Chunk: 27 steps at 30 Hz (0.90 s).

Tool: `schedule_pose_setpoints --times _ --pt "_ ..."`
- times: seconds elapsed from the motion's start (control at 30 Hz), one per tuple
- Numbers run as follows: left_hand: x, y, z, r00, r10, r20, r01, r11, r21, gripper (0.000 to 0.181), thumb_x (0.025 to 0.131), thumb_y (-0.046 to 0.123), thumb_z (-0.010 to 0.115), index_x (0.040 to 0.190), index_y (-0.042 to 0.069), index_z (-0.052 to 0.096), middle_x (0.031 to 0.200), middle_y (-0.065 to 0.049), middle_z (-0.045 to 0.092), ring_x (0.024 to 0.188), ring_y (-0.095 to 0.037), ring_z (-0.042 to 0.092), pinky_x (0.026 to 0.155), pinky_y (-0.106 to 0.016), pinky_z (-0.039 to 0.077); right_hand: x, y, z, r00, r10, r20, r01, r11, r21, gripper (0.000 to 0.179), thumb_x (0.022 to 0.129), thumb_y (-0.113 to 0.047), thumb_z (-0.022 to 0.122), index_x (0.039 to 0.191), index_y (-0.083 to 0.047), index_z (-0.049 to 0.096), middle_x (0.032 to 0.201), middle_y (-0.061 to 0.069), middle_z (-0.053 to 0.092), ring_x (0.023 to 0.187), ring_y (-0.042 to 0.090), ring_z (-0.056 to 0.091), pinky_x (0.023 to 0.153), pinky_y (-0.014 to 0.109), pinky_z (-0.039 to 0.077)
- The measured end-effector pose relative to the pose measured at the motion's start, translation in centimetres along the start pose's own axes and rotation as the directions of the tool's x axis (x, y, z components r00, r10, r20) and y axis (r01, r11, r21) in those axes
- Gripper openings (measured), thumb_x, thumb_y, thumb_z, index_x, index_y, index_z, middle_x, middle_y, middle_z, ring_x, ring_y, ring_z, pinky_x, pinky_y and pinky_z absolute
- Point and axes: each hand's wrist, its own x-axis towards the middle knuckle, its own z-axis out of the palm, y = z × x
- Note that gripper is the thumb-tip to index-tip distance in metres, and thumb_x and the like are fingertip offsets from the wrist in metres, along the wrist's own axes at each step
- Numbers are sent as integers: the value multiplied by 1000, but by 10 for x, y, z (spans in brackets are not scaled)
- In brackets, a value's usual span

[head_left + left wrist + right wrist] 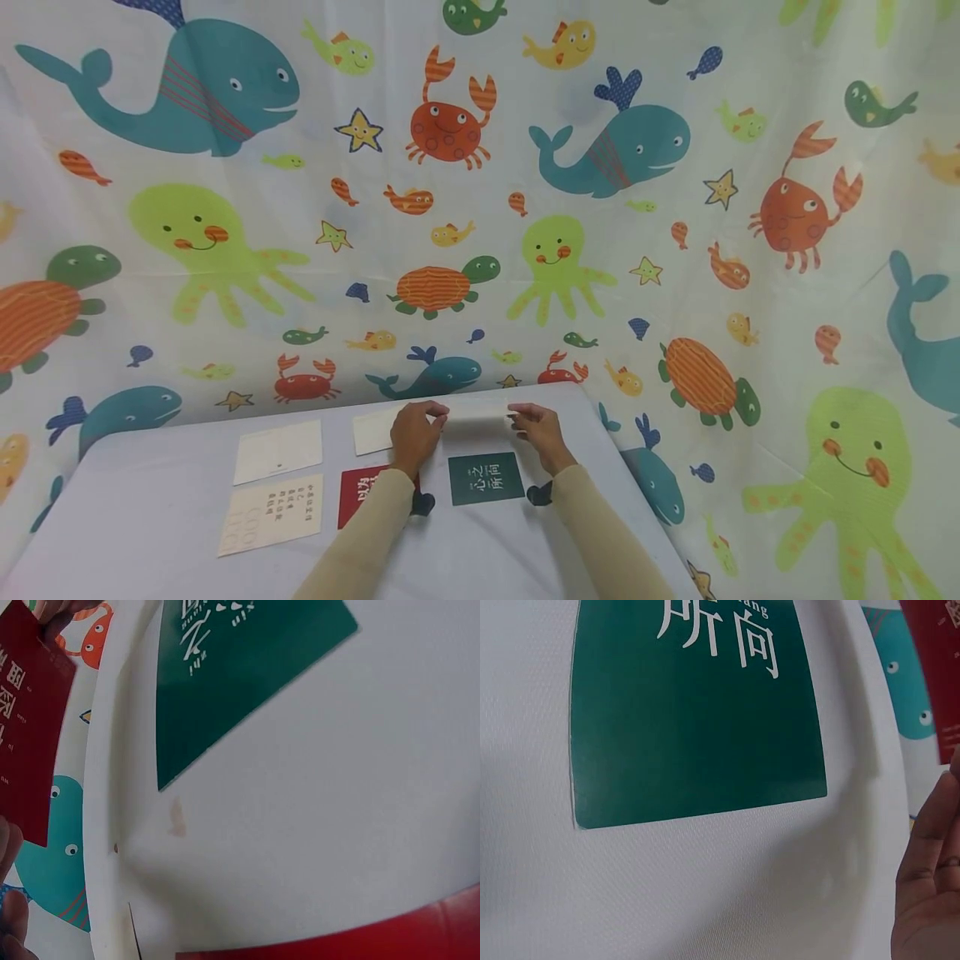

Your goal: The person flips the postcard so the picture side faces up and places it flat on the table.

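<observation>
Both hands pinch one card by its opposite ends, lifted near the back of the table. The head view shows the card's pale face (477, 418), while its red face (28, 727) with white characters shows in the left wrist view. My left hand (415, 435) has thumb and fingers at the left end; my right hand (542, 435) grips the right end. In the right wrist view that red face (939, 667) rises above the right fingers (930, 840). A green card (486, 478) with white characters lies flat in front, between the forearms.
Another red card (356, 493) lies partly under the left forearm. Behind the left hand is a pale card (370, 433). Farther left lie a blank-looking white card (279, 450) and a cream card with printed characters (273, 512). A sea-animal curtain (480, 192) hangs behind the table.
</observation>
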Motion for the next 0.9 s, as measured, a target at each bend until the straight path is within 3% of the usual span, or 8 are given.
schedule_pose_setpoints --times 0.23,0.47,0.7,0.9 --pt "2 5 1 1000 -26 -12 27 1000 14 12 95 24 81 105 16 82 107 -4 79 107 -25 68 104 -51 54 6 2 1 999 11 -52 -10 1000 10 15 102 -22 72 114 -14 78 121 6 75 111 24 66 96 40 61" --pt "0 9 1 998 -52 -35 50 998 -40 16 95 24 81 109 15 81 105 -5 80 101 -25 67 96 -50 56 2 0 3 998 -13 -61 14 1000 21 22 103 -25 72 122 -14 76 127 9 75 115 26 71 100 46 60" --pt "-1 10 -1 994 -87 -63 78 988 -133 23 93 25 82 113 14 78 107 -6 82 104 -28 73 92 -50 60 -1 -5 6 993 -43 -108 48 998 48 23 101 -26 74 123 -18 76 121 8 76 108 24 76 91 40 62" --pt "-3 6 0 994 -94 -55 86 987 -138 20 94 24 81 112 13 81 107 -7 82 104 -29 73 94 -51 59 -6 -5 11 987 -41 -156 52 996 68 22 100 -22 75 121 -16 75 116 10 77 99 22 76 81 34 63"
